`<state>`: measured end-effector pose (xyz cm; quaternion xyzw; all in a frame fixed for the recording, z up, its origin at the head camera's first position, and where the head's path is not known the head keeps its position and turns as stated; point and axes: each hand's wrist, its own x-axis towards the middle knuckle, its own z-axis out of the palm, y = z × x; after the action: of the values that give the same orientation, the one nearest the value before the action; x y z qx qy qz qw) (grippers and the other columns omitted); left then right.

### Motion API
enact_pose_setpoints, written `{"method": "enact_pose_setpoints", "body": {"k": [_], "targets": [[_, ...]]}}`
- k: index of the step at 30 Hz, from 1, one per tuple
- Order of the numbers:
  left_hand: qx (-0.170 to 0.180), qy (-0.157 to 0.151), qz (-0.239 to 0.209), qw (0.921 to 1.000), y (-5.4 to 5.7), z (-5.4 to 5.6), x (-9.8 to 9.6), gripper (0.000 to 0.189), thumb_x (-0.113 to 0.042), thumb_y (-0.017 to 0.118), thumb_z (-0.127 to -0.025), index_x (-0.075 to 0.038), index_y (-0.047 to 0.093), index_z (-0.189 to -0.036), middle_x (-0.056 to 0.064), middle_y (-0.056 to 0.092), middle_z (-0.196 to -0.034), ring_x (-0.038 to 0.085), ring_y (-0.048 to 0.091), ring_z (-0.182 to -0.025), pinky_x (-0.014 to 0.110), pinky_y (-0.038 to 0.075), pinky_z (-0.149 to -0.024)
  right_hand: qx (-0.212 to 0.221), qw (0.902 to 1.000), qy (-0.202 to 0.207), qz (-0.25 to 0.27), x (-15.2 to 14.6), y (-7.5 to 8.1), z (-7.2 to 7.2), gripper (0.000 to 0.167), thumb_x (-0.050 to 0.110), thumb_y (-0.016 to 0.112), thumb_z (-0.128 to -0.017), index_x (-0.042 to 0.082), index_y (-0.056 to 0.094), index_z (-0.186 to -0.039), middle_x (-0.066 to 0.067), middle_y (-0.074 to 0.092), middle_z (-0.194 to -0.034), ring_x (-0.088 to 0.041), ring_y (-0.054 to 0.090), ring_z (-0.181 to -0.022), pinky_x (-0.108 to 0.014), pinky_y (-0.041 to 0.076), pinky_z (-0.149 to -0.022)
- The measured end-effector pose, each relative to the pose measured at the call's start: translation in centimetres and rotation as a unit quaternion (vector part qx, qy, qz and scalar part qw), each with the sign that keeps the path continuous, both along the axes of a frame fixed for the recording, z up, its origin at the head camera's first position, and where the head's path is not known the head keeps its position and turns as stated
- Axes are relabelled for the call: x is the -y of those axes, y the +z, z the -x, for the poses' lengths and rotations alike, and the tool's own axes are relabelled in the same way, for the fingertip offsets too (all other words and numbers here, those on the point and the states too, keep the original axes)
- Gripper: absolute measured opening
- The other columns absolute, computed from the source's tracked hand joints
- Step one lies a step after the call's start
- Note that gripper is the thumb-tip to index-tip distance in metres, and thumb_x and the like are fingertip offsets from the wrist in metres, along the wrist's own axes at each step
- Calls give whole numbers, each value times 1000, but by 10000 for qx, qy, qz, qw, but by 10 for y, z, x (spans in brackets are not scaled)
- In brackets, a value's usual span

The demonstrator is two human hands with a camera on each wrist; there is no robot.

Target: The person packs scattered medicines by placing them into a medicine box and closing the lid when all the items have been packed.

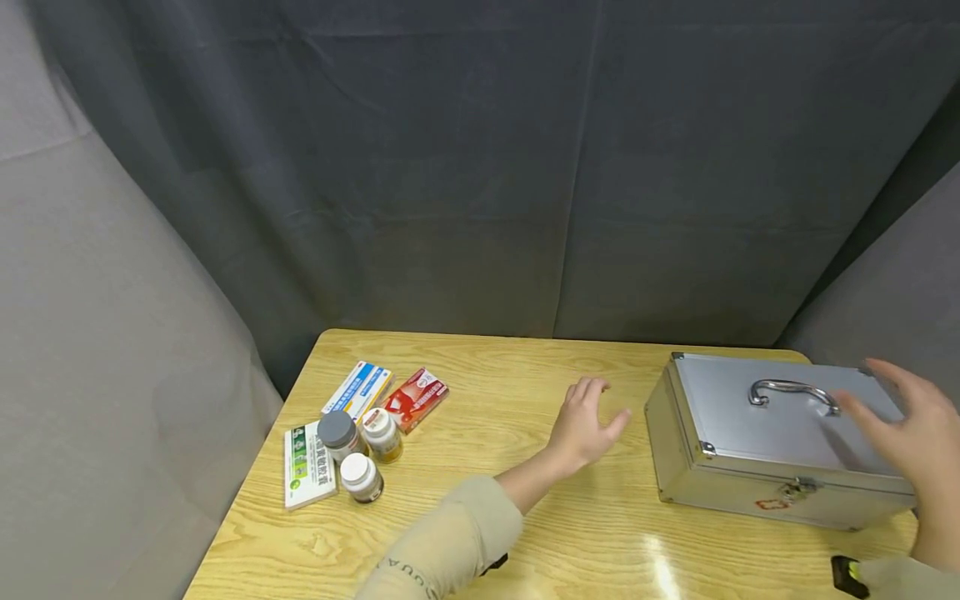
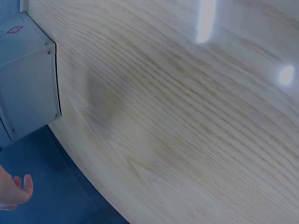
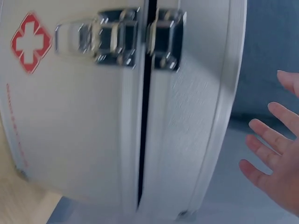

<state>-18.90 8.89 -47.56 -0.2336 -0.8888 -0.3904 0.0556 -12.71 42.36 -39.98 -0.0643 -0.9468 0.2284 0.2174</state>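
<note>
A silver metal first-aid case (image 1: 765, 417) stands at the right of the table, its lid down. On top is a chrome handle (image 1: 795, 387); a chrome latch (image 3: 117, 37) sits at the front seam beside a red cross mark. My right hand (image 1: 911, 425) hovers over the case's right end with fingers apart, its fingertips overlapping the handle's end in the head view. It holds nothing. My left hand (image 1: 585, 425) is over the table left of the case, fingers loosely bent and thumb apart, holding nothing. In the right wrist view a dark gap runs along the lid seam.
At the table's left sit a blue-and-white box (image 1: 358, 390), a red box (image 1: 417, 400), a green-and-white box (image 1: 309, 467), a grey-capped bottle (image 1: 341, 435) and two white-capped bottles, one amber-bottomed (image 1: 382, 435), one darker (image 1: 362, 478). Dark curtains (image 1: 450, 167) hang behind the wooden table (image 1: 510, 375).
</note>
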Motion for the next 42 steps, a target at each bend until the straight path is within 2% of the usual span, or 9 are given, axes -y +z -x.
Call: {"method": "enact_pose_setpoints", "body": {"k": [5,12,14,19,21,29,33,35,42], "targets": [[227,-126,-13,9997,-3,-5,-17,49,-46,46,-90,-13,44,-126,-2,47,-124,14,44,-114,23,42,-89,-417,9976,-282,485,-44,-38,6,62,24,58,-88,-2,33,-138,-29,31,-140,-46,25,-129,-58,17,-104],[681,-130,-14,9976,-4,-14,-36,53,-50,46,-89,-16,43,-128,-3,44,-130,14,43,-119,26,41,-93,-595,9886,-1087,861,-157,-149,34,73,30,69,-80,31,30,-142,0,26,-148,-23,22,-136,-36,15,-111],[875,-145,-115,9960,-4,-16,-42,55,-51,46,-88,-16,42,-130,-3,43,-132,15,42,-120,28,41,-94,-709,9836,-1320,1008,-149,-143,28,70,30,69,-79,27,36,-140,-5,31,-146,-23,27,-134,-35,18,-110],[1398,-120,-531,9887,3,-18,-54,60,-54,46,-87,-18,40,-134,-1,40,-137,18,42,-123,34,42,-94,-483,9718,-1758,1498,-66,-69,-7,60,19,61,-85,5,37,-138,-25,35,-140,-39,32,-129,-47,23,-107],[1630,-64,-728,9839,6,-19,-59,62,-55,47,-86,-19,38,-136,-1,39,-139,19,41,-124,36,41,-95,-357,9701,-1803,1583,-52,-58,-15,59,19,57,-88,4,34,-140,-24,40,-137,-39,38,-125,-44,25,-107],[2506,229,-1278,9593,14,-24,-75,67,-56,51,-83,-23,35,-140,-2,37,-142,22,38,-127,43,37,-99,131,9613,-2101,1780,-137,-143,6,61,34,53,-90,22,27,-144,-11,34,-144,-24,30,-133,-39,26,-107],[2761,347,-1489,9489,15,-24,-80,67,-54,53,-83,-23,35,-139,-4,37,-142,22,37,-128,45,36,-99,-30,9561,-2089,2056,-197,-201,21,58,38,57,-87,32,33,-139,11,38,-139,8,33,-119,-14,29,-98],[2846,404,-1571,9448,16,-24,-82,66,-53,54,-83,-23,36,-139,-4,38,-141,22,37,-128,45,36,-99,92,9569,-1858,2231,-206,-206,20,58,38,58,-86,36,33,-138,19,37,-135,15,37,-107,-9,38,-81],[3173,537,-1942,9267,16,-24,-88,66,-50,57,-82,-22,37,-138,-3,42,-138,23,41,-125,47,37,-97,572,9430,-1668,2821,-158,-160,1,49,32,51,-91,34,34,-137,16,53,-119,8,51,-91,-22,48,-56]]}}
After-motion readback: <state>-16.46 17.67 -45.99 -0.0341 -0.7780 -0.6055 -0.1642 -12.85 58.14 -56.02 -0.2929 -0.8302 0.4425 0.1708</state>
